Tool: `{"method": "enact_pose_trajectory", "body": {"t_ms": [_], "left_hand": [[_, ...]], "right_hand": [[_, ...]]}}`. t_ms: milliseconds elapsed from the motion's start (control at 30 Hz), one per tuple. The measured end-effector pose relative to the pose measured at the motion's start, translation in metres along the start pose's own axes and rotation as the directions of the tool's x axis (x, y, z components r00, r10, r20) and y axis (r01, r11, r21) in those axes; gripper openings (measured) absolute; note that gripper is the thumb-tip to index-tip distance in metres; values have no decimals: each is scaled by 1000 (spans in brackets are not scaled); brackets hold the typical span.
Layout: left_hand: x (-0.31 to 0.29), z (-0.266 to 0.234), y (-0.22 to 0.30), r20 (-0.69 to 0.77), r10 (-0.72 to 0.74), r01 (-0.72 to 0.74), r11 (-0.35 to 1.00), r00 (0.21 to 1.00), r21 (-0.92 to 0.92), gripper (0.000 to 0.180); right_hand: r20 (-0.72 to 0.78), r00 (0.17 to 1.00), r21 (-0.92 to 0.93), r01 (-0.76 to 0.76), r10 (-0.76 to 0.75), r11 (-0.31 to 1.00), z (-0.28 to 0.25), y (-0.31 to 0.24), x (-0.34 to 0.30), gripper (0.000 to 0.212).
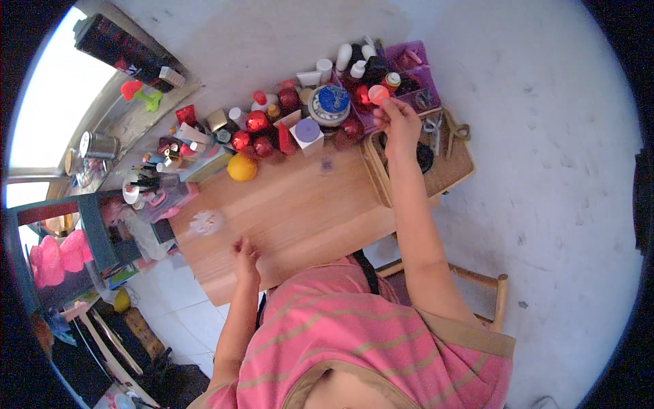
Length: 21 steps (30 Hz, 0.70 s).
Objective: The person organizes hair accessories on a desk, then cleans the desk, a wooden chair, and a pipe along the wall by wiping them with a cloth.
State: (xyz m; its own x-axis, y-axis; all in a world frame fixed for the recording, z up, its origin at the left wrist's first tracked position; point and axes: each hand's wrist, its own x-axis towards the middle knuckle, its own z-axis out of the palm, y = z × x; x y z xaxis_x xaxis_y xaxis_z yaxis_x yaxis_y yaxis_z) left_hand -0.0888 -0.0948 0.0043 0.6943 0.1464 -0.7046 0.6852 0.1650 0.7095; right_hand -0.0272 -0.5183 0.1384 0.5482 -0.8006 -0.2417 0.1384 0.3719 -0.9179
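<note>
My right hand is raised at the far right of the wooden table, with thumb and fingertips closed on a small round pink-red disc. Beneath that arm stands a woven tray holding scissors and a dark round item. Close to the table's front left edge is my left hand. Its fingers are loosely bent and apart, and nothing shows in them. A crumpled white piece lies a little beyond that hand.
Along the wall, red shiny balls, an orange, a jar with a blue lid and a white box crowd the back edge. Purple baskets hold bottles. A wooden chair stands at right, a dark shelf at left.
</note>
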Motion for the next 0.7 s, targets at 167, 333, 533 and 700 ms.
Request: {"method": "enact_pose_trajectory", "body": {"t_ms": [167,333,533,700], "left_hand": [[16,-10,9,-173,222,-215,975,960,60,61],[44,-23,22,-151,572,-508,800,806,320,72],[81,-40,22,-55,676,-542,633,734,552,73],[65,10,58,-129,628,-604,776,767,181,70]], "right_hand": [[-36,999,-39,-2,1,999,9,6,12,22],[-29,999,-94,42,-45,995,18,7,1,24],[-77,977,-125,186,-196,975,21,2,-56,13],[131,974,-351,220,-185,910,-8,60,-108,15]]}}
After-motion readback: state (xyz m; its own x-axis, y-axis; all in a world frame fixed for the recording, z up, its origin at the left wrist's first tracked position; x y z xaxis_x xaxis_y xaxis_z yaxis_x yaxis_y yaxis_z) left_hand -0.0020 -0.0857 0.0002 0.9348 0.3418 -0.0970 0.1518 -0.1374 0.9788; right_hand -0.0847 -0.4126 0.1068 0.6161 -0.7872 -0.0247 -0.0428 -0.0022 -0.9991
